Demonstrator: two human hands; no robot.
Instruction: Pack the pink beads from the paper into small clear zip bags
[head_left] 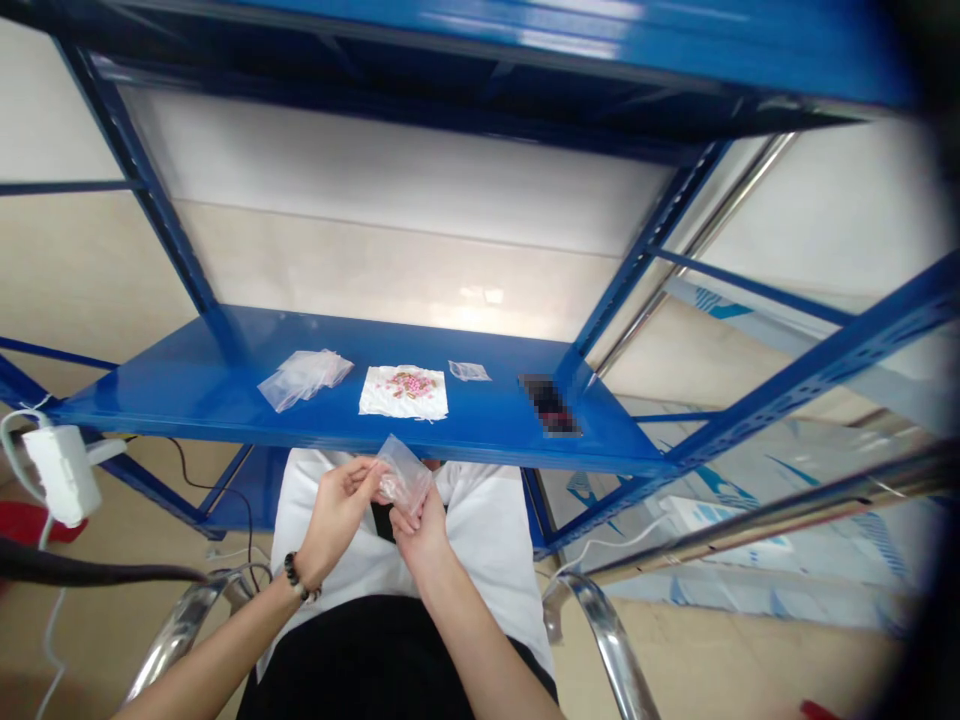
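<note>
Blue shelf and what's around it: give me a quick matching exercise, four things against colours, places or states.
1. Shelf
2. Square cloth
3. Bag pile
4. Raised bag

A. Overlapping pieces at the left of the shelf
B. Held by left hand and right hand
C. Blue
D. White, with a pink floral pattern

Pairs: 1-C, 2-D, 3-A, 4-B
</note>
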